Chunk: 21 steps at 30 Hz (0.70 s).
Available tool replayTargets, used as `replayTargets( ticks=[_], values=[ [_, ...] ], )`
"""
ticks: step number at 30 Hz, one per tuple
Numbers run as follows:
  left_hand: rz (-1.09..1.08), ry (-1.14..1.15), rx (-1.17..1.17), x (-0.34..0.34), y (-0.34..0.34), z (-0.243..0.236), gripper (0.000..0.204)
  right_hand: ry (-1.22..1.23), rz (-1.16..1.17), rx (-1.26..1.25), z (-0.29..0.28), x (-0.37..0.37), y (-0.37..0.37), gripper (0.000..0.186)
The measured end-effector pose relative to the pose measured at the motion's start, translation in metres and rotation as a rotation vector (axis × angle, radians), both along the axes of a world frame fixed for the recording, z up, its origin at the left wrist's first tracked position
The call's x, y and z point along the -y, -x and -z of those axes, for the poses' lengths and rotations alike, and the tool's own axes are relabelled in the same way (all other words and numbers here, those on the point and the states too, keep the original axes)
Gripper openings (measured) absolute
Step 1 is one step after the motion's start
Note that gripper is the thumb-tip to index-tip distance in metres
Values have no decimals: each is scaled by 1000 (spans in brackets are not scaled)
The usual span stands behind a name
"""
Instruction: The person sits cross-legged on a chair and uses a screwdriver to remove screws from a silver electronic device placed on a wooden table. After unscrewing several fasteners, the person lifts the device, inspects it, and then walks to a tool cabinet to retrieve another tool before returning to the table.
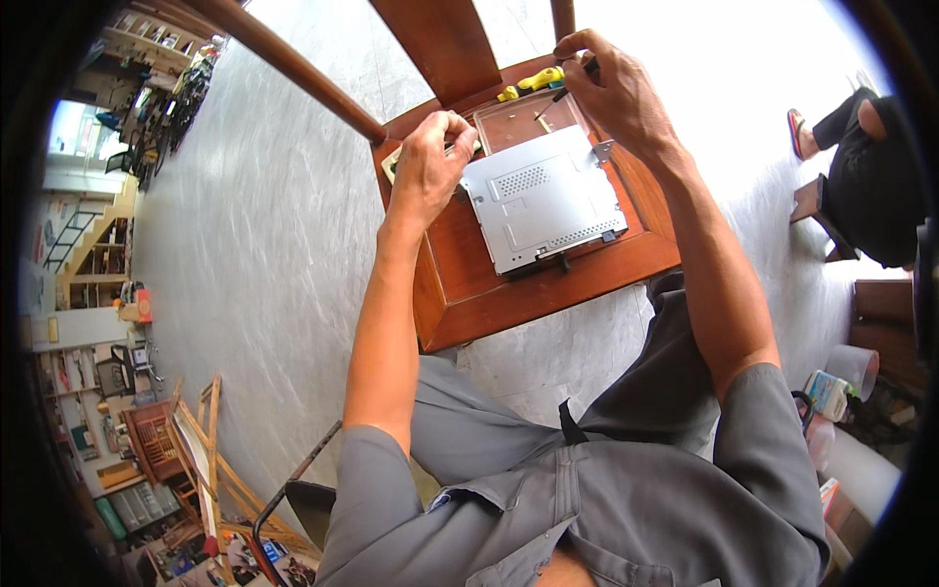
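Note:
A flat silver metal unit [543, 201] with punched vent holes lies on the wooden chair seat [528, 303]. My right hand [621, 98] is above its far right corner, fingers closed around a slim dark screwdriver [558, 98] whose thin shaft slants down to the left. Near the far left corner of the unit, my left hand [430, 166] has thumb and fingers pinched together; what they hold, if anything, is hidden. A shallow clear plastic tray [497, 115] lies behind the unit. Beyond it rests a yellow-and-black tool [533, 83]. A pale object [390, 164] is partly covered by my left hand.
Wooden chair-back posts [293, 73] and a wide slat [435, 49] rise at the seat's far edge. Shelves and wooden frames [201, 440] stand at left on the grey floor [264, 225]. At right a person's leg and sandal [800, 134] show beside a low stool [817, 210].

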<state>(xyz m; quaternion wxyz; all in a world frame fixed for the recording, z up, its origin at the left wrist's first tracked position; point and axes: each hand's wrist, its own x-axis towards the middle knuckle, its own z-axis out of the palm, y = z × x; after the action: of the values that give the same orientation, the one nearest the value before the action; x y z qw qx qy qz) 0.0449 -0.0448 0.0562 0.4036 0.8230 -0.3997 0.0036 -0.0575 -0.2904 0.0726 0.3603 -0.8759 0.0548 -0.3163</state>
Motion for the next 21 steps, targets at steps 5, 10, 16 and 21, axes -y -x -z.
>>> replayTargets(
  ticks=[5,10,16,21],
  values=[
    [56,-154,121,40,-32,25,22,119,6,29,12,8,-3,19],
    [57,-183,132,49,-37,39,21,130,-3,-4,8,14,7,17],
    [-47,-68,52,27,-3,6,23,135,-63,-80,-7,20,21,20],
    [-68,135,-221,-7,48,1,22,-48,-210,-203,-53,-9,41,18]
  ],
)
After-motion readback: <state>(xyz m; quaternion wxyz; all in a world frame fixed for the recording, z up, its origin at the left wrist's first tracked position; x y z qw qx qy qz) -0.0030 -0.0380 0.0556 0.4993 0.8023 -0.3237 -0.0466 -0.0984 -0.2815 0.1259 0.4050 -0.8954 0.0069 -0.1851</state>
